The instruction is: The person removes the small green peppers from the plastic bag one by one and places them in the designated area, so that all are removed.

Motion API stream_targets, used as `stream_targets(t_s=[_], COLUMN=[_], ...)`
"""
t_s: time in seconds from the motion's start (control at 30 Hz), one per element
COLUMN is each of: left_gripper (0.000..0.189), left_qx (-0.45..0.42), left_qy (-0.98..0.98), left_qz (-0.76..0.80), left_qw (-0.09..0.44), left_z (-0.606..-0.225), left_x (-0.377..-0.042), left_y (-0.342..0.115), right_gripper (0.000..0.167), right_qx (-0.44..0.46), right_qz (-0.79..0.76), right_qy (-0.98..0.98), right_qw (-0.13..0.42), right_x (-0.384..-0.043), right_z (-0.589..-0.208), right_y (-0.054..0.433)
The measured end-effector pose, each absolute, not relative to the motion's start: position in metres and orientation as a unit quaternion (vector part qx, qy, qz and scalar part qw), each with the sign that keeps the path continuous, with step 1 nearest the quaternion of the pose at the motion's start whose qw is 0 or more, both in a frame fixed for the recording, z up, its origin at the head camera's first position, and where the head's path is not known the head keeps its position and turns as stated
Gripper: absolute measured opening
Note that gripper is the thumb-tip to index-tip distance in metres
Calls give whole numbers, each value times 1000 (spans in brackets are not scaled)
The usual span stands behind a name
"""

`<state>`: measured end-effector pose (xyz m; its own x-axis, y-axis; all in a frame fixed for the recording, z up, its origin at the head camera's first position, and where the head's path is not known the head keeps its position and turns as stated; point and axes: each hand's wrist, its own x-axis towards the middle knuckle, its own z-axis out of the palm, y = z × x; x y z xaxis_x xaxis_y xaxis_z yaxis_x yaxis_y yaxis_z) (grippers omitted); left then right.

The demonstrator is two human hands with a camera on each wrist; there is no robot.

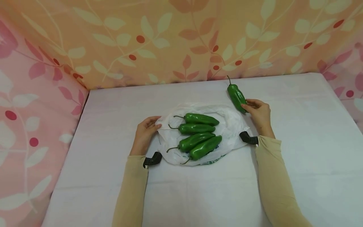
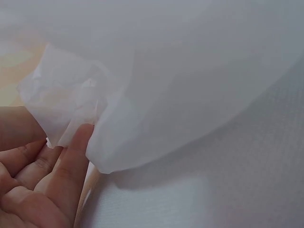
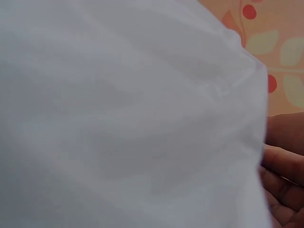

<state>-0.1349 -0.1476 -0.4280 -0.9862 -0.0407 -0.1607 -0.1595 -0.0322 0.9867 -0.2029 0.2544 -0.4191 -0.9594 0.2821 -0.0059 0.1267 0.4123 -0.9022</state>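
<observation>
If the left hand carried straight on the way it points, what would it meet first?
The white plastic bag, whose edge the left hand pinches; more of it likely lies straight ahead, though the hand's height over it is unclear.

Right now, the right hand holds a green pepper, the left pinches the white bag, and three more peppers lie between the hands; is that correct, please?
The head view shows four more peppers, not three. The right hand holds a green pepper; the left hand pinches the white bag.
</observation>
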Motion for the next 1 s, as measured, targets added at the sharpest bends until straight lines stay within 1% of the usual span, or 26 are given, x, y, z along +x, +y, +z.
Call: stream_targets(t_s=[0.4, 0.6, 0.7, 0.77, 0.83, 1.0], left_gripper=[38, 37, 38, 38, 37, 38], left_qx=[-73, -68, -72, -72, -73, -71], left_qy=[684, 684, 686, 688, 689, 692], left_qz=[725, 725, 723, 720, 720, 717], left_qw=[46, 38, 42, 44, 43, 42], left_z=[-430, -431, -430, -430, -430, -431], left_x=[-134, -135, -135, -135, -135, -136], left_y=[-148, -149, -148, -148, -148, -149], right_gripper=[40, 39, 34, 28, 25, 29], right_qx=[-99, -101, -93, -77, -52, 25], right_qz=[571, 592, 610, 637, 682, 741], right_qy=[-807, -792, -779, -759, -722, -667], right_qw=[114, 112, 111, 111, 105, 76], right_x=[-201, -202, -201, -200, -199, -194], right_z=[-420, -413, -406, -401, -396, -383], right_y=[259, 259, 261, 261, 260, 253])
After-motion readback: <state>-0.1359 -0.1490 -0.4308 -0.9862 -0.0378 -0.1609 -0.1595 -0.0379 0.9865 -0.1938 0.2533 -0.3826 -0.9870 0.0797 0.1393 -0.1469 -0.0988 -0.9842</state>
